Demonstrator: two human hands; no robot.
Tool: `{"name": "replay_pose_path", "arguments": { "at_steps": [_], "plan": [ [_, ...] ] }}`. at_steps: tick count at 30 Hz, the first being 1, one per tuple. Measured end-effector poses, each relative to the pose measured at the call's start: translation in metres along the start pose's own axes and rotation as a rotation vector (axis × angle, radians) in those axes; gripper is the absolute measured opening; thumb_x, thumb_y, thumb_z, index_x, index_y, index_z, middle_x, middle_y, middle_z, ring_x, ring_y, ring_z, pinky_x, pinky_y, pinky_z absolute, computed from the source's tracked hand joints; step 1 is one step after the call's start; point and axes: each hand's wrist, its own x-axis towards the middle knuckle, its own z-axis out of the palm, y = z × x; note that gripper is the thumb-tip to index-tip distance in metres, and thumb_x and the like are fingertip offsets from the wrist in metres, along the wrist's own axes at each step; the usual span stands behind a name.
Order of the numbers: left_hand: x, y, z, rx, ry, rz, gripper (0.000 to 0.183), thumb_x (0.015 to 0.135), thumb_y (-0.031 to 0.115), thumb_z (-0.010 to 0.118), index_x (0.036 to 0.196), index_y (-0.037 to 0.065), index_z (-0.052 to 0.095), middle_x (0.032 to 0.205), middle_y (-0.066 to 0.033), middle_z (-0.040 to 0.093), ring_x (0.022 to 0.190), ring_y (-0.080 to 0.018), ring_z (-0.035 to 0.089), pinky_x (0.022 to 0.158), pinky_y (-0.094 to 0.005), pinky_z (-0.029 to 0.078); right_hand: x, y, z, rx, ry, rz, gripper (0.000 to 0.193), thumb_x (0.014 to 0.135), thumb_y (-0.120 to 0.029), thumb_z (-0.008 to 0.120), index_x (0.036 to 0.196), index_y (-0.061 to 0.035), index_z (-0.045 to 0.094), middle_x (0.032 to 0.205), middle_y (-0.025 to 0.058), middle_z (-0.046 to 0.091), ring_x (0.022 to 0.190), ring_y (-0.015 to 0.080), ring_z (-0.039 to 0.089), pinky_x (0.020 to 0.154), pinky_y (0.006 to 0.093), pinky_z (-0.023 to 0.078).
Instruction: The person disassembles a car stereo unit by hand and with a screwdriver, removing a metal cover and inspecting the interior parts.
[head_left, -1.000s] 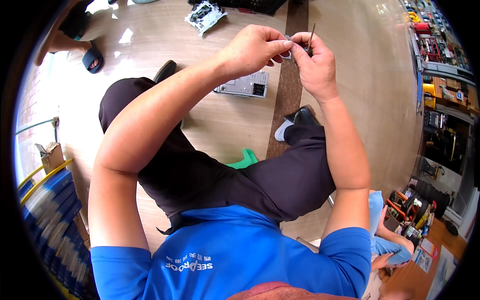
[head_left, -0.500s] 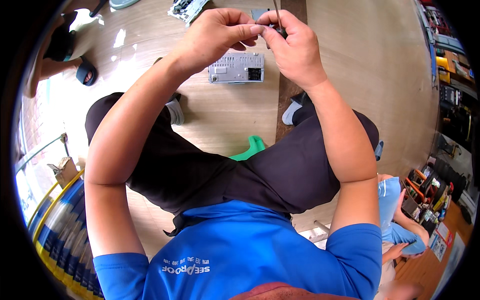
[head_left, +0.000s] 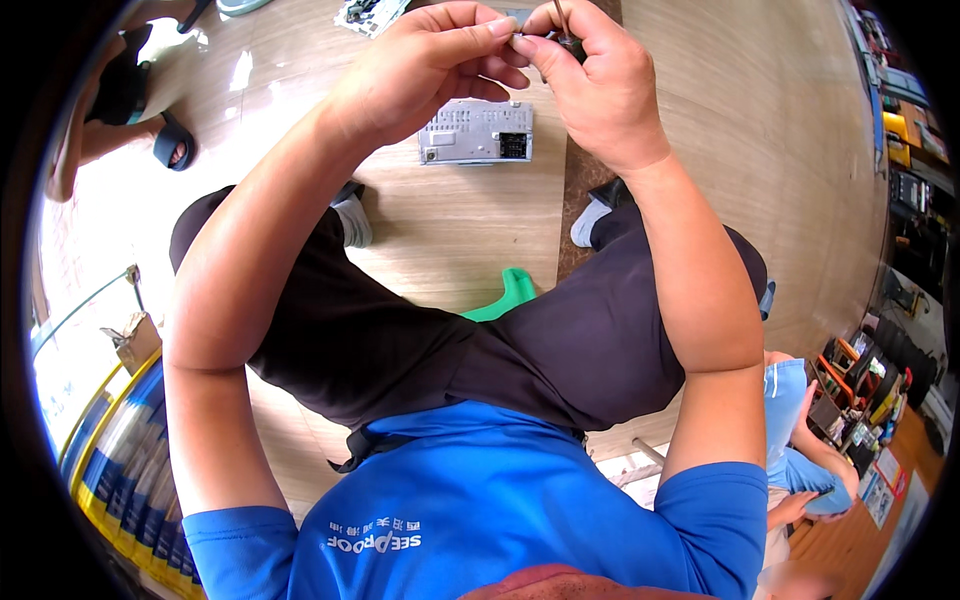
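Observation:
My left hand (head_left: 425,75) and my right hand (head_left: 605,95) meet at the top of the view, fingertips almost touching. Thumb and index finger of the left hand are pinched on something too small to make out. Curled in my right hand is a screwdriver (head_left: 563,15), its thin shaft pointing up and its dark handle partly covered by fingers. Below the hands, a silver metal box like a car stereo unit (head_left: 470,135) rests on the floor, with a black connector socket at its right end. Neither hand touches it.
A metal plate with cut-outs (head_left: 368,14) lies beyond my left hand. At the left are another person's sandalled foot (head_left: 173,143) and a blue-and-yellow rack (head_left: 130,470). Under me shows a green seat (head_left: 515,292). A person in light blue (head_left: 805,470) sits near a tool-covered bench (head_left: 925,450).
Both hands have shifted slightly up and away from me. The left hand's lower fingers have spread a little, and the view has moved slightly.

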Motion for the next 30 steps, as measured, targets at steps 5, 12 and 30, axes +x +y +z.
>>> {"name": "replay_pose_path", "arguments": {
  "at_steps": [5, 12, 30],
  "plan": [
    [0.003, -0.003, -0.005, 0.072, -0.041, -0.048, 0.021, 0.104, 0.023, 0.054, 0.101, 0.004, 0.062, 0.093, -0.0085, 0.068, 0.086, -0.0197, 0.068, 0.079, -0.0342, 0.056, -0.004, 0.009, 0.000, -0.139, 0.029, -0.037, 0.007, 0.093, -0.005, 0.066, 0.099, -0.0006, 0.067, 0.080, -0.0027, 0.064, 0.071, 0.0041, 0.053, 0.063, 0.0226, 0.046],
    [-0.003, -0.009, 0.001, 0.260, -0.072, 0.026, 0.029, 0.106, 0.031, 0.049, 0.103, 0.003, 0.058, 0.093, -0.0061, 0.064, 0.088, -0.0168, 0.068, 0.083, -0.0332, 0.056, -0.008, 0.011, 0.003, -0.143, 0.003, -0.014, 0.007, 0.093, -0.006, 0.068, 0.096, -0.0003, 0.066, 0.078, -0.0032, 0.062, 0.069, 0.0037, 0.052, 0.061, 0.0209, 0.044],
    [-0.010, -0.001, 0.001, 0.401, -0.105, 0.086, 0.026, 0.106, 0.029, 0.050, 0.100, 0.005, 0.059, 0.089, -0.0037, 0.066, 0.085, -0.0117, 0.066, 0.080, -0.0285, 0.054, -0.006, 0.010, -0.002, -0.063, -0.014, -0.108, 0.007, 0.087, 0.001, 0.071, 0.090, 0.0001, 0.065, 0.081, 0.0056, 0.066, 0.073, 0.0107, 0.061, 0.066, 0.0264, 0.050]
  ]
}}
